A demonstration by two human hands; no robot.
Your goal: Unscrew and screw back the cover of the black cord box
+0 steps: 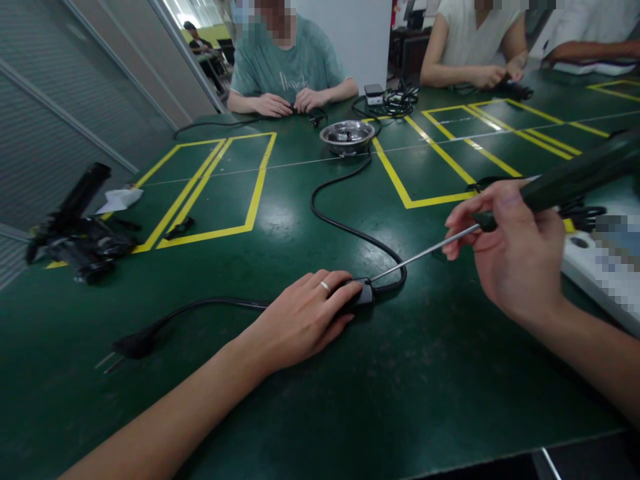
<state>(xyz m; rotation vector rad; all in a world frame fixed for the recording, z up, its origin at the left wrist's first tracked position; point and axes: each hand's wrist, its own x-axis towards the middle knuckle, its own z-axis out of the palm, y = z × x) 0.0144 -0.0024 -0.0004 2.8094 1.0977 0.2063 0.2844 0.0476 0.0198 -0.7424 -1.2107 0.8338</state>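
My left hand [305,313] lies over a small black part [363,293] on a black cable [345,227], fingers pressed down on it against the green table [350,400]. My right hand [510,253] grips a dark-handled screwdriver [565,180]. Its thin metal shaft [425,255] slopes down to the left, and its tip meets the black part just beyond my left fingertips. The cable ends at a black plug [133,345] with metal prongs on the left.
A metal bowl [347,135] stands mid-table. Black parts [80,233] and white paper [120,199] lie at the left. A white device [600,267] sits at the right edge. Yellow tape rectangles [260,187] mark the table. Other people sit across the table, hands on their own cables.
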